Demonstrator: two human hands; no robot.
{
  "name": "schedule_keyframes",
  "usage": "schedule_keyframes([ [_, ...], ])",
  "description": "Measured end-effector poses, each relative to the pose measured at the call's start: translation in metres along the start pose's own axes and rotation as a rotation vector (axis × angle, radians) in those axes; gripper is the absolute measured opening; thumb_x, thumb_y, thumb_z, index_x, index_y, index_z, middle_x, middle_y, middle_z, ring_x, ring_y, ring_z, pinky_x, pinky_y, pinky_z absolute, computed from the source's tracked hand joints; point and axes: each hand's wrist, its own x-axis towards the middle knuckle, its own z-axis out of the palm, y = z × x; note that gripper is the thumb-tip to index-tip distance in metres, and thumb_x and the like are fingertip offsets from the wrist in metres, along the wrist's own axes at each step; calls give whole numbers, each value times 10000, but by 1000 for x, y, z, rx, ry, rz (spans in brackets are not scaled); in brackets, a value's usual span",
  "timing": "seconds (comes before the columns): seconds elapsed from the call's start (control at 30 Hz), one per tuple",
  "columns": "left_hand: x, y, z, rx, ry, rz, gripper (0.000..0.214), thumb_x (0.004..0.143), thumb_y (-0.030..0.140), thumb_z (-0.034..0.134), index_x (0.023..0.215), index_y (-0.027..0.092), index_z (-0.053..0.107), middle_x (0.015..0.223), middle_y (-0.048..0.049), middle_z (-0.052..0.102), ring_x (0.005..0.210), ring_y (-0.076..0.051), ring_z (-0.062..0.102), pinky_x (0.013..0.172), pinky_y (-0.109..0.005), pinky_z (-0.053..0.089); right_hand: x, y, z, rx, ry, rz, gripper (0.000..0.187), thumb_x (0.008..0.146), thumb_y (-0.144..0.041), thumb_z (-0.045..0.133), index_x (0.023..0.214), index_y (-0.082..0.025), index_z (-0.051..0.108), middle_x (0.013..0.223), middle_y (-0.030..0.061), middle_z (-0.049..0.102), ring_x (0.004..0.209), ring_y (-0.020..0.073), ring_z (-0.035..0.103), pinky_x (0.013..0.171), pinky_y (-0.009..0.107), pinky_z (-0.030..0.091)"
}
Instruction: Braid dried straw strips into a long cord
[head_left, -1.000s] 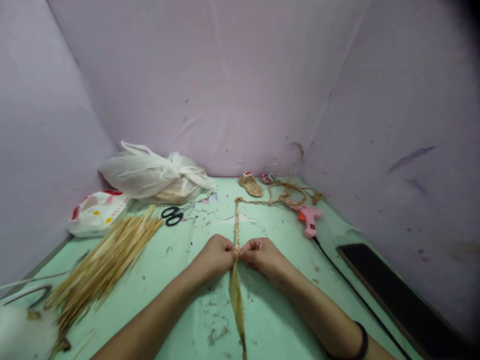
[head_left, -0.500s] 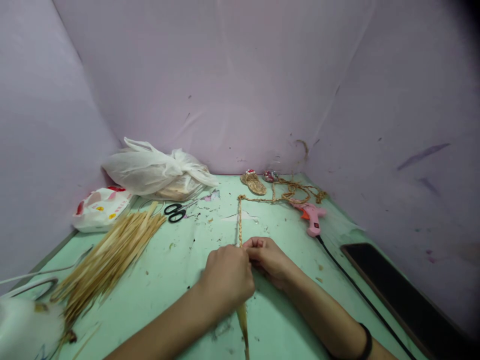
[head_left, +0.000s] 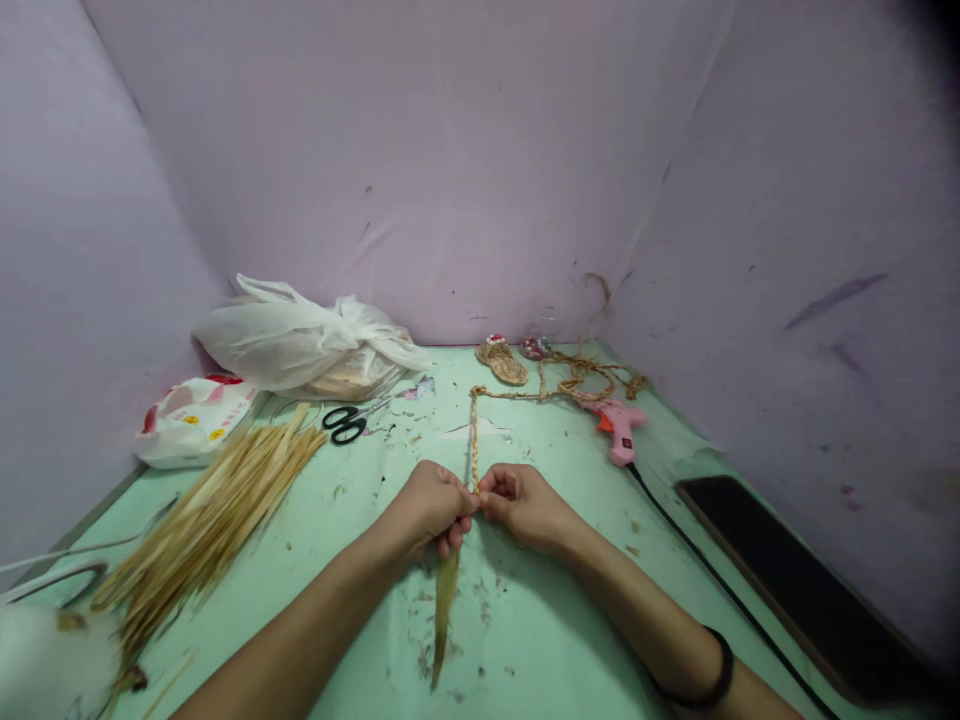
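Observation:
A thin braid of straw [head_left: 474, 440] runs from a bend farther back on the table down to my two hands. My left hand [head_left: 435, 505] pinches its near end, with fingers closed on the strands. From the other side my right hand [head_left: 521, 505] grips the same spot between thumb and fingertips, and the two hands nearly touch. Below my left hand hangs a loose flat straw strip [head_left: 445, 610], tapering toward me. Beyond the bend, the braid continues right into a tangled coil of cord [head_left: 589, 380].
Left lie a bundle of straw strips [head_left: 217, 510], black-handled scissors [head_left: 347, 424], a tissue pack [head_left: 196, 420] and a white plastic bag [head_left: 300, 335]. A small woven sole [head_left: 504, 364] is at the back. Right are a pink glue gun [head_left: 621, 432] with its cord and a dark flat slab [head_left: 787, 580].
My left hand has turned and shifted left, its fingers now showing at the braid's end. The loose strip has swung left. The view has moved slightly.

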Motion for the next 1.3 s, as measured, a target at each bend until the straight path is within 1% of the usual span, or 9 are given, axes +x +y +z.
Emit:
schedule_keyframes([
  [0.13,7,-6,0,98,51,59,155,529,101,485,418,160,395,269,71,269,257,-42,208,309,-196,119,-8,-6,0,-459,95,-225,82,686,-150,465,668,-160,544,581,0,550,530,93,427,498,203,276],
  [0.3,12,-14,4,48,125,152,153,476,92,508,402,148,386,309,80,258,316,-21,197,343,-188,102,-18,-24,-2,-690,208,-2,155,683,-253,511,599,-159,600,566,46,589,520,118,452,480,227,252],
  [0.4,7,-9,5,5,115,65,156,487,113,486,383,156,377,286,69,254,299,-32,199,332,-197,97,-22,-30,0,-617,145,115,183,675,-289,508,599,-163,616,523,34,574,472,109,431,439,218,233],
  [0.5,1,-5,3,-65,62,-39,158,496,137,455,364,162,373,271,48,273,275,-42,196,316,-207,86,-29,-35,10,-614,125,69,173,675,-238,487,593,-156,616,520,30,567,454,94,395,429,213,221],
  [0.67,-1,-3,-5,-110,-60,54,55,466,112,482,422,132,455,310,58,320,279,-22,193,315,-188,76,-37,-40,19,-684,111,-49,176,656,-143,462,584,-146,622,543,37,573,470,92,399,450,216,224],
  [0.8,1,-3,-9,-96,-108,53,23,467,118,487,458,131,470,325,68,318,278,-16,182,313,-182,67,-32,-37,1,-545,-19,16,155,641,-157,484,592,-152,631,521,16,567,468,90,429,438,196,251],
  [0.93,4,-5,-12,-94,-151,68,47,488,151,501,472,145,457,344,66,328,277,-21,174,306,-193,56,-19,-28,-17,-402,156,100,168,683,-233,485,657,-143,624,540,14,576,470,91,457,442,190,300],
  [1.1,3,-5,-13,-89,-158,61,68,496,145,510,474,144,445,345,73,311,283,-14,159,319,-190,49,-12,-15,-5,-92,-86,195,144,669,-259,526,601,-139,565,450,-17,513,378,67,418,387,179,315],
  [1.3,1,0,-11,-58,-124,72,98,482,92,483,435,145,415,323,76,271,302,-18,155,340,-193,63,-17,-20,-28,-155,-208,239,86,594,-191,551,540,-126,565,448,-8,527,389,61,422,393,170,336],
])
